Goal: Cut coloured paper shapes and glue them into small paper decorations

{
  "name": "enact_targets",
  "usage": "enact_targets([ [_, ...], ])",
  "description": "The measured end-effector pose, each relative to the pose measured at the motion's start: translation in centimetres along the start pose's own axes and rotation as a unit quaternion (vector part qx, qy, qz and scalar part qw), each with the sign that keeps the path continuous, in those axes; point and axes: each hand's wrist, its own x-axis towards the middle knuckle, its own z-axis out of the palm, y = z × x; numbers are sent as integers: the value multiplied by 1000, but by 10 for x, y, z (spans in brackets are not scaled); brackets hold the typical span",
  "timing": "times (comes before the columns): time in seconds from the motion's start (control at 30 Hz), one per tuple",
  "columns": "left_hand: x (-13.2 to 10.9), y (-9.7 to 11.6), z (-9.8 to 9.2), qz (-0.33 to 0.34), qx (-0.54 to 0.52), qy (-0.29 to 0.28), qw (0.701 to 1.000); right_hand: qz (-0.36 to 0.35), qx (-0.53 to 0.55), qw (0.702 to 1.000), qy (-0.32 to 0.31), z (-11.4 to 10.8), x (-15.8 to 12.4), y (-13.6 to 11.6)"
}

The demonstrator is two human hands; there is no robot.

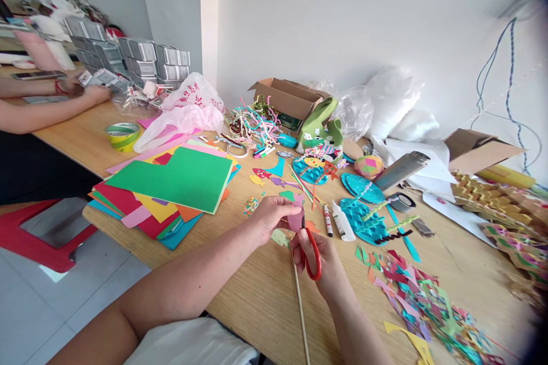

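Between the fingers of my left hand (274, 218) is a small piece of pinkish-purple paper (295, 218), held up above the table. My right hand (324, 262) grips a pair of scissors (315, 256) by the red-orange handles, and the dark blades touch the lower edge of the paper. How far the blades are apart I cannot tell. Under the hands lie pale green paper scraps (280, 238) and a thin wooden stick (299, 308). A red-capped marker (327, 220) and a white glue bottle (343, 222) lie just right of the paper.
Coloured paper sheets (188, 177) are stacked on the left. Paper fish (262, 173), blue textured discs (362, 219) and pipe cleaners (252, 125) spread behind the hands. Many paper scraps (423, 296) cover the right side, near a metal flask (402, 170). Another person's hands (96, 93) work at far left.
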Motion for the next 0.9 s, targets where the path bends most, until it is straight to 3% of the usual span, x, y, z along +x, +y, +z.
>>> enact_targets([
  [0.2, 0, -1, 1, 7, 5, 18, 1000, 5, -9, 1000, 8, 2, 0, -3],
  [0.9, 0, -3, 1, 1, 16, -13, 1000, 9, -12, 1000, 19, 2, 0, -5],
])
